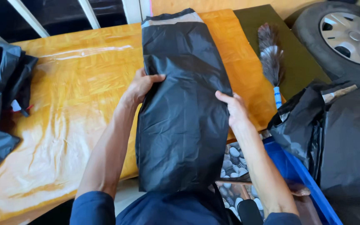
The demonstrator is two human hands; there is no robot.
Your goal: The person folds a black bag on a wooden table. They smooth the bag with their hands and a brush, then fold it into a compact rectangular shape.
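Glossy orange table [76, 104], plastic-covered, against a dark window. We hold a folded black garment [182, 108] lengthwise over the near right edge: our left hand [140, 86] grips its left side, thumb on top; our right hand [234, 109] clasps its right side, fingers hidden beneath. Feather duster [271, 58] at the right edge. Black fabric heaps at the left [1, 91] and over a blue crate [301, 175], both cut off.
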